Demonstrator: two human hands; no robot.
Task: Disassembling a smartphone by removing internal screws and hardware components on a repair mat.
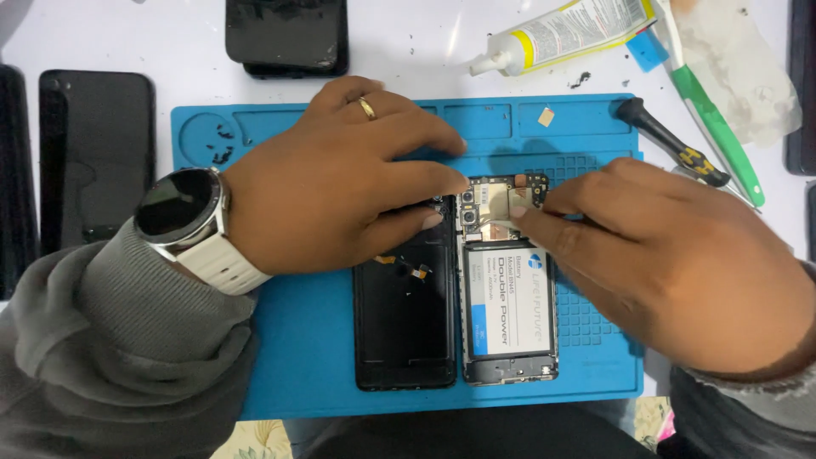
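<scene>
On the blue repair mat (297,357), the opened smartphone (507,280) lies battery-up beside its detached black back cover (405,323). The left hand (340,178), fingers spread flat and gripping nothing, presses on the cover's top edge and the phone's camera corner, seemingly to steady both. The right hand (671,255) pinches closed at the circuit board, thumb and forefinger on a small part. A glue tube (561,34) rests on the counter (425,42) behind.
</scene>
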